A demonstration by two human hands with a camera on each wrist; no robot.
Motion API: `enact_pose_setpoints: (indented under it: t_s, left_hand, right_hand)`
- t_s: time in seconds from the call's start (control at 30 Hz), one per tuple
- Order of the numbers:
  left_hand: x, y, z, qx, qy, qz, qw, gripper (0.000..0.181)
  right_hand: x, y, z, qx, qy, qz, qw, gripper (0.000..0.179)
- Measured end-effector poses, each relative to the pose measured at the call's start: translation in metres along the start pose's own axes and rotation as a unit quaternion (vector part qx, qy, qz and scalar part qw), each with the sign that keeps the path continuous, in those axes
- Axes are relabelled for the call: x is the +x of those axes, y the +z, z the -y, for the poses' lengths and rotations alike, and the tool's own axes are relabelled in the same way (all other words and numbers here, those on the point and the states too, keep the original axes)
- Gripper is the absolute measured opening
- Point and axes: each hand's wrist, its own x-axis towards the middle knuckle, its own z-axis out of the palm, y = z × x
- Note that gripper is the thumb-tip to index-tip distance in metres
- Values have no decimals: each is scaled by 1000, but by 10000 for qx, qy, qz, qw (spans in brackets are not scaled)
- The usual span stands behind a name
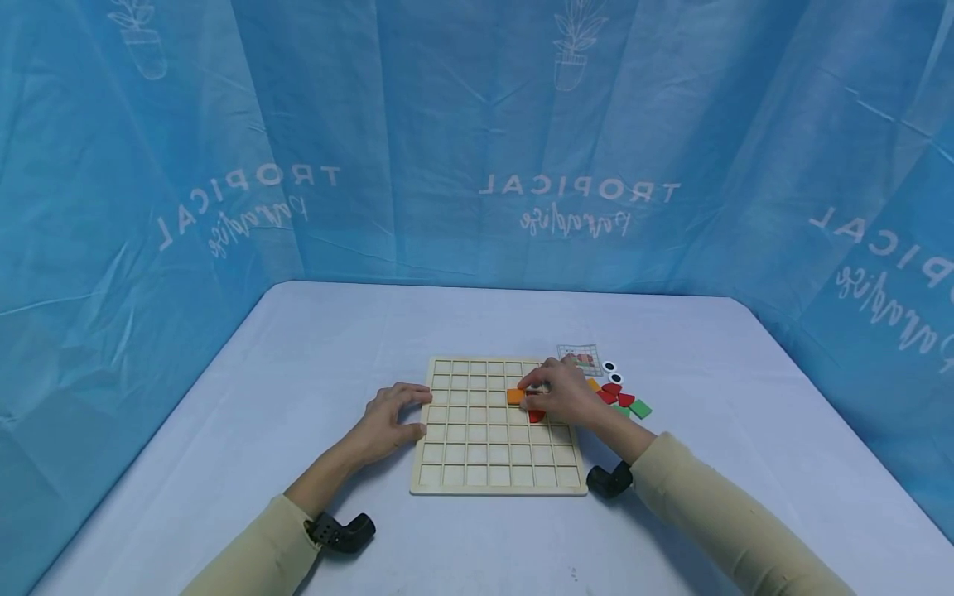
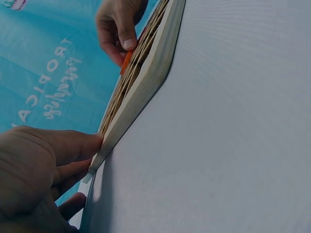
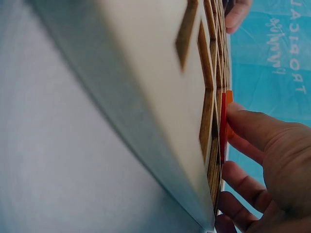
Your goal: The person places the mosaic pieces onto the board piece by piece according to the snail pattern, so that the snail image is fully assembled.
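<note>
A light wooden board (image 1: 477, 478) with a raised square grid lies flat on the table. My left hand (image 1: 389, 420) rests at its left edge, thumb and fingertips touching the rim. Over the board's upper right part, my right hand (image 1: 561, 392) pinches an orange square tile (image 1: 515, 396) between thumb and index finger, as the right wrist view shows with the orange tile (image 3: 230, 99) by the thumb. A red piece (image 1: 536, 416) sits in the grid just below that hand, partly hidden by it.
Right of the board lie loose red pieces (image 1: 626, 400), green tiles (image 1: 640, 409), another orange piece (image 1: 593, 384) and two white discs with black centers (image 1: 609, 367). A small printed picture card (image 1: 585, 358) lies behind them. Blue curtains (image 1: 477, 124) surround the white table (image 1: 358, 331).
</note>
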Motion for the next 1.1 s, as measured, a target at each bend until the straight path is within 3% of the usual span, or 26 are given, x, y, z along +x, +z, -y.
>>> enact_pose_setpoints:
  t_s: [0.4, 0.6, 0.83, 1.1]
  left_hand:
    - [1, 0, 1, -22, 36, 11, 10000, 45]
    - [-1, -1, -1, -24, 3, 3, 10000, 44]
    - [-2, 0, -2, -38, -46, 34, 10000, 44]
    - [-1, -1, -3, -10, -110, -13, 9999, 43]
  right_hand:
    - [0, 0, 1, -99, 111, 22, 9999, 23]
    - [0, -3, 1, 233, 278, 68, 9993, 25]
    - [-5, -25, -8, 764, 538, 170, 9955, 31]
    - [-11, -49, -39, 889, 774, 396, 9922, 36]
